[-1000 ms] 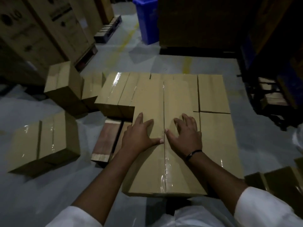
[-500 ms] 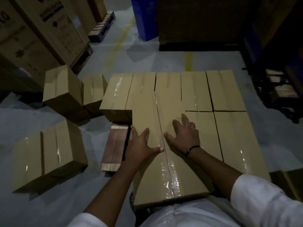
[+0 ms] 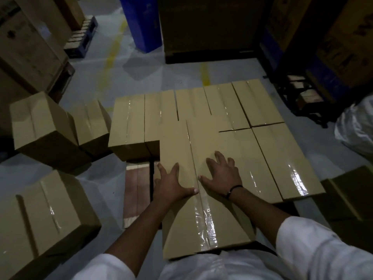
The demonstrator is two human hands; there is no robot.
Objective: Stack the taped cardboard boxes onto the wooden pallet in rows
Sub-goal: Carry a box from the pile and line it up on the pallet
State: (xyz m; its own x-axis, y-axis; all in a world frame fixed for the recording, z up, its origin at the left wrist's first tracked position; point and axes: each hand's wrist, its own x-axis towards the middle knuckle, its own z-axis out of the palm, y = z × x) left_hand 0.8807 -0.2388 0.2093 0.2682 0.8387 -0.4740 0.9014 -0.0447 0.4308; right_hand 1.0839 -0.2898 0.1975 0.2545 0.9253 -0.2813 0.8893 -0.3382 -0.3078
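A long taped cardboard box [image 3: 199, 223] lies lengthwise in front of me, its near end sticking out towards my body. My left hand [image 3: 171, 184] lies flat on its top, left of the tape seam, fingers spread. Flat beside it, right of the seam, rests my right hand [image 3: 221, 176], a dark band on its wrist. Several taped boxes [image 3: 201, 106] fill the row behind, and two more [image 3: 282, 160] lie to the right. A bare corner of the wooden pallet [image 3: 137, 190] shows left of my box.
Loose taped boxes sit on the floor at left [image 3: 44, 126] and near left [image 3: 42, 217], another at right [image 3: 347, 195]. A blue bin [image 3: 143, 23] and tall cartons [image 3: 26, 47] stand behind. A white plastic bag [image 3: 355, 126] lies at far right.
Both hands stayed flat on the same box while the view shifted left and forward; the box has moved further in against the back row.
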